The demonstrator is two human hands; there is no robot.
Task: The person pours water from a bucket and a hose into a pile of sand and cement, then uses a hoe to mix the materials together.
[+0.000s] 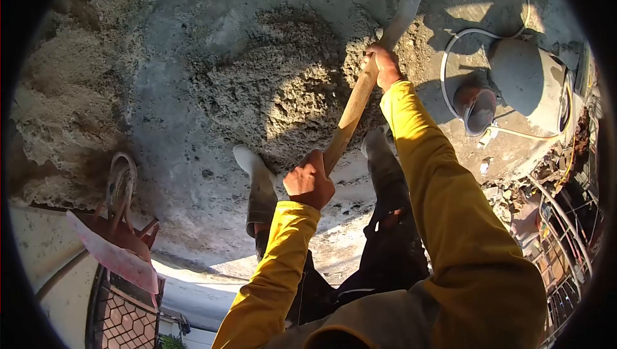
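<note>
A long tool with a pale wooden handle [350, 114] runs diagonally in front of me, its grey end [406, 15] at the upper right. My left hand [310, 180] is wrapped round the lower end of the handle. Higher up, near the grey end, my right hand [384, 66] grips the same tool. Beneath and left of the handle lies a heap of rough, damp-looking mix [270, 85] on the grey ground. The tool's far edge is hard to make out against the ground.
A wheelbarrow [122, 246] stands at the lower left, near a sandy pile [64, 98]. At the right are a large drum [524, 76], a bucket [479, 111] and a curving hose [445, 69]. Rubble and metal bars [565, 220] lie at the right edge. My boots flank the handle's lower end.
</note>
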